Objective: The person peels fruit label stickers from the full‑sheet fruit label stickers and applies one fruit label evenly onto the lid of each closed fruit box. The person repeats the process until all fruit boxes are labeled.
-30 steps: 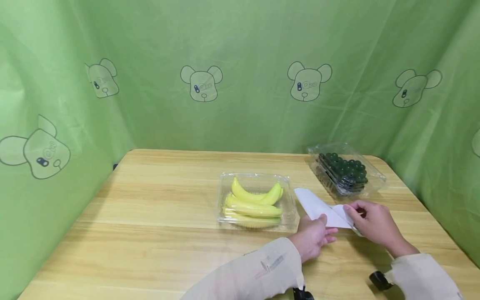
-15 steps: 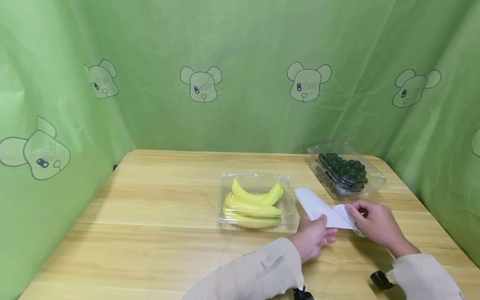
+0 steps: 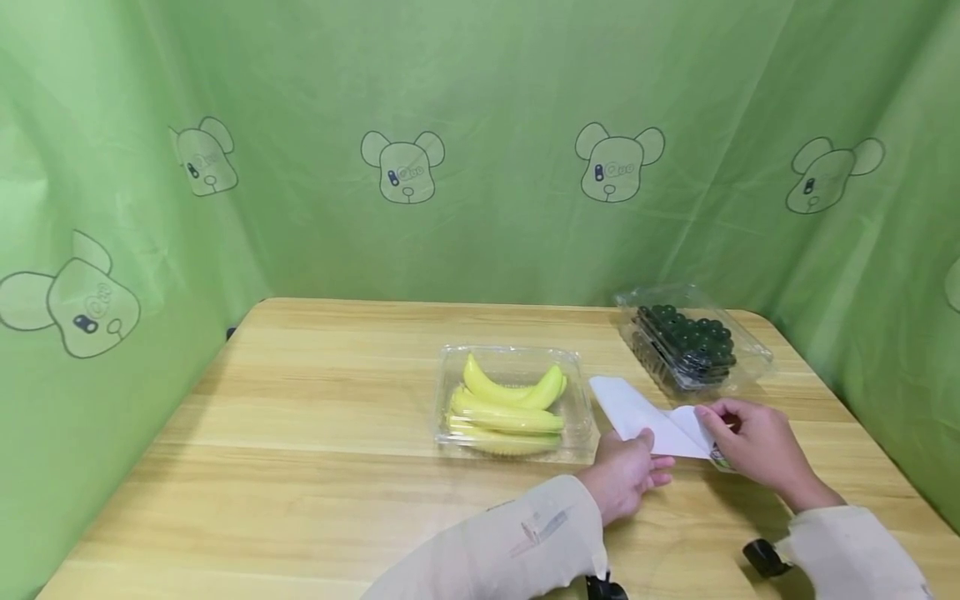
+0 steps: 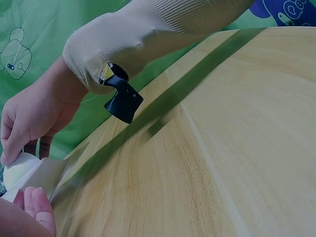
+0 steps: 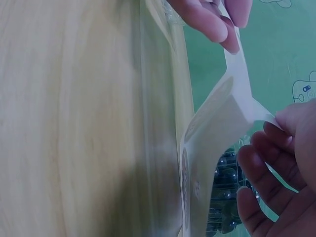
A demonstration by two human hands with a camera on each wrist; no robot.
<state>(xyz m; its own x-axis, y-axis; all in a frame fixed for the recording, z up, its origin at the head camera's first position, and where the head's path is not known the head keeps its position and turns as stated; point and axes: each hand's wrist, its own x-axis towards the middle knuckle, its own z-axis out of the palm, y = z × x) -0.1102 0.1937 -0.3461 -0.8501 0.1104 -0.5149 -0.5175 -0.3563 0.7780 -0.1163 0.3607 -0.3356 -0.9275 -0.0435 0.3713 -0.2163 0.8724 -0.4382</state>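
Note:
A white paper sheet (image 3: pixel 628 410), which looks like sticker paper with a flap folded back, is held above the table between both hands. My left hand (image 3: pixel 624 477) pinches its near edge, thumb on top and the other fingers beneath. The right hand (image 3: pixel 761 446) pinches the flap (image 5: pixel 261 112) between thumb and forefinger, its remaining fingers loosely bent in the right wrist view. A small printed patch (image 3: pixel 722 458) shows under that hand. Left of the sheet stands a clear plastic box (image 3: pixel 579 367) with several yellow bananas (image 3: pixel 506 419) inside.
Behind the right hand, near the table's back right corner, another clear box (image 3: pixel 738 333) holds dark green grapes (image 3: pixel 693 337). Green curtains (image 3: pixel 495 242) close in the wooden table (image 3: pixel 315 392) at the back and sides.
My right hand has shifted slightly to the right, pulling the flap along with it. More of the printed patch shows. The left hand and both boxes have stayed put.

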